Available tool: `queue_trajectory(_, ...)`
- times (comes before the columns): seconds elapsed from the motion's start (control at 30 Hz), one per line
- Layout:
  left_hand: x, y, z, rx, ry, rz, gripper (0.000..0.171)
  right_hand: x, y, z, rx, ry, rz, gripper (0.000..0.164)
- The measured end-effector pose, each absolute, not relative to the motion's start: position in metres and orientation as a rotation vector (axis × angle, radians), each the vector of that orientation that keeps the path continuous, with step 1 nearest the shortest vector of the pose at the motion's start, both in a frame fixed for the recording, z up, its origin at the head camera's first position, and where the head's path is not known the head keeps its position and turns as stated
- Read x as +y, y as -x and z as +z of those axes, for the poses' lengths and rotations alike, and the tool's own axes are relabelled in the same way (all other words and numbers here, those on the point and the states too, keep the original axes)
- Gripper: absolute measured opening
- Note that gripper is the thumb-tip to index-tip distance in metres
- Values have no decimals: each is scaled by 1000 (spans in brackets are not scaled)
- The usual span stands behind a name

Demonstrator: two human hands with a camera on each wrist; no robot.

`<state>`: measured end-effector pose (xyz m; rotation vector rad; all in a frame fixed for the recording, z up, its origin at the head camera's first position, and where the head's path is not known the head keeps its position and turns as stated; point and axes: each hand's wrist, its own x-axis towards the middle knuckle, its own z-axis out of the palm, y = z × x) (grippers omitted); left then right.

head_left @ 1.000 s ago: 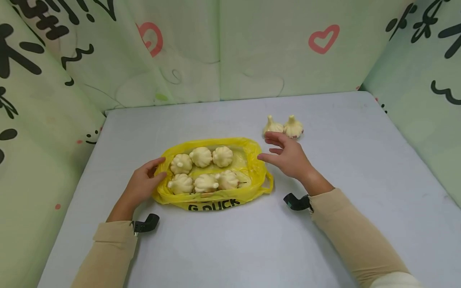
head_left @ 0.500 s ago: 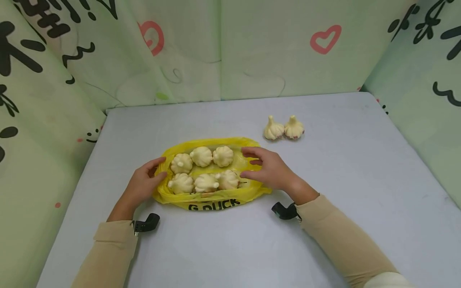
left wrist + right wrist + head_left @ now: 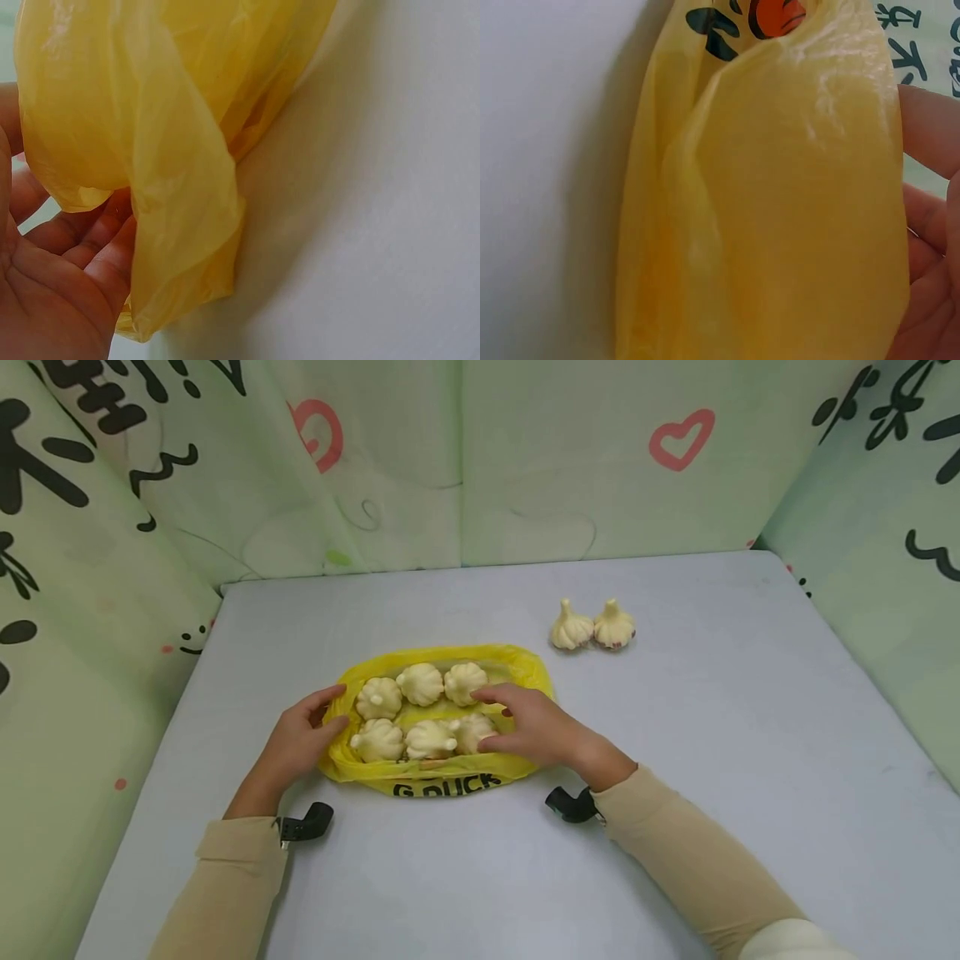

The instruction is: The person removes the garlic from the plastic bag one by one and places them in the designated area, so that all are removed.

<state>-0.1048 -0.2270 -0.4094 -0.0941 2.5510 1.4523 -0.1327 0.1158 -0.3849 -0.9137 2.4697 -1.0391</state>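
A yellow plastic bag [image 3: 525, 664] lies with its mouth rolled wide, and several garlic bulbs [image 3: 378, 697] sit inside in two rows. My left hand [image 3: 296, 739] holds the bag's left end, thumb and fingers about the rim; in the left wrist view its fingers pass behind the yellow plastic [image 3: 180, 225]. My right hand [image 3: 540, 727] reaches over the right end, fingers spread and slightly bent. Its thumb tip is at the front right bulb [image 3: 471, 732], the index fingertip beside the back right bulb [image 3: 462, 681]. Bag plastic [image 3: 810, 187] hides part of that hand in the right wrist view.
Two more garlic bulbs [image 3: 572, 627] stand side by side behind and right of the bag. The white table [image 3: 450, 877] ends at a printed green curtain [image 3: 525, 485] at the back and sides.
My right hand has moved left and toward me, from beside the two outside bulbs to over the bag's right end. The left hand stays at the bag's left rim.
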Motion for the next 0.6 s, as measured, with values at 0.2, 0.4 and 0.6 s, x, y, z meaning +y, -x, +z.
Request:
queue_trajectory(0.2,-227,105,-409,2550,93,1452,56,109,134,-390,2492,965,-972,63)
queue_trajectory(0.4,-227,106,-410,2556,86,1447,56,106,136,-394,2490,997,-953,52)
queue_trajectory(0.6,-228,105,-410,2557,88,1450,56,107,136,-394,2484,1026,-894,52)
